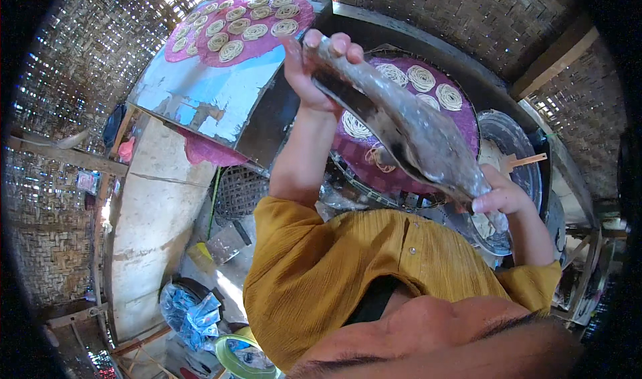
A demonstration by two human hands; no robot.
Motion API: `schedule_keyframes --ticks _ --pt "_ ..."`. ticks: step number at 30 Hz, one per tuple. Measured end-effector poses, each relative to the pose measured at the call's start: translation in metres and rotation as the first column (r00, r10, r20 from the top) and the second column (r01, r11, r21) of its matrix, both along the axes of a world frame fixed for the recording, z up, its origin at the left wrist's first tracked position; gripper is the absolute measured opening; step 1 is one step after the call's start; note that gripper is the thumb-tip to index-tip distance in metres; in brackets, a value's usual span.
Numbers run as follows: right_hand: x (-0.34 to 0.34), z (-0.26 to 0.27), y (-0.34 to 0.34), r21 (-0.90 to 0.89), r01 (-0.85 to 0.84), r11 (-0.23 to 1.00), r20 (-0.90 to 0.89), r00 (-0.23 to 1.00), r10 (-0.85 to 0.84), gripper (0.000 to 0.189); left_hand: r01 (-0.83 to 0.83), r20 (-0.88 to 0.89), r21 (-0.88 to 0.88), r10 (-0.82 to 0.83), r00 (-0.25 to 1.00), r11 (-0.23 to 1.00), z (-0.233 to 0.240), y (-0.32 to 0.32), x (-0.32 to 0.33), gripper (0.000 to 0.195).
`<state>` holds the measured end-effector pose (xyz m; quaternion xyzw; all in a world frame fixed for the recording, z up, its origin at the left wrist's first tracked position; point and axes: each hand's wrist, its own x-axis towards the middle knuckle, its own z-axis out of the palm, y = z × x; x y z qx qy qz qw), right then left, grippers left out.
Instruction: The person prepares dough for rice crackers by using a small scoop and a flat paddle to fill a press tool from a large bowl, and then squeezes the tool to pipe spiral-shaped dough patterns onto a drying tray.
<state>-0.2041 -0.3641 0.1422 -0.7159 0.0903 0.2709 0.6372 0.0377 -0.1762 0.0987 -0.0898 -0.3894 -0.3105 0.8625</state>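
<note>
Both of my hands hold a long, whitish-grey, flour-dusted sheet-like thing (409, 113), folded and dark on its inner side; its exact kind I cannot tell. My left hand (321, 68) grips its upper left end, fingers curled over the edge. At the lower right end my right hand (501, 193) pinches it. Beneath it lies a round tray lined with purple netting (464, 128), bearing coils of pale noodles (421, 78). One looser coil (379, 159) lies near the tray's front part.
A table with a worn blue-white top (200, 98) bears more noodle coils on purple netting (200, 58). Right of the tray stands a large metal basin (526, 128) with pale contents and a wooden handle (529, 160). A basin with blue plastic (188, 314) stands at lower left. Woven walls surround the place.
</note>
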Motion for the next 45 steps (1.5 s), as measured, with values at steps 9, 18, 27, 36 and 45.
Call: schedule_keyframes --ticks 9,18,27,36,45 --pt "0.008 0.027 0.005 -0.329 0.057 0.943 0.240 0.970 0.026 0.071 -0.087 0.179 -0.087 0.102 0.979 0.992 0.014 0.004 0.009 0.030" --pt "-0.019 0.011 -0.005 -0.154 0.023 0.988 0.090 0.996 -0.009 0.072 0.034 0.046 -0.026 -0.033 0.998 0.999 -0.006 -0.007 -0.020 0.044" --pt "-0.033 0.001 -0.004 -0.159 0.148 0.976 0.280 0.955 -0.100 0.074 0.033 0.184 0.721 -0.237 0.954 0.692 -0.041 -0.030 -0.019 0.051" --pt "-0.029 -0.005 -0.002 -0.116 0.148 0.982 0.321 0.941 -0.104 0.076 -0.600 0.563 0.794 -0.487 0.668 0.095 -0.060 -0.020 -0.058 0.042" --pt "-0.031 -0.013 -0.012 -0.061 0.266 0.962 0.318 0.919 -0.234 0.073 -0.872 0.844 0.417 -0.466 0.266 0.257 -0.103 -0.017 -0.049 0.042"
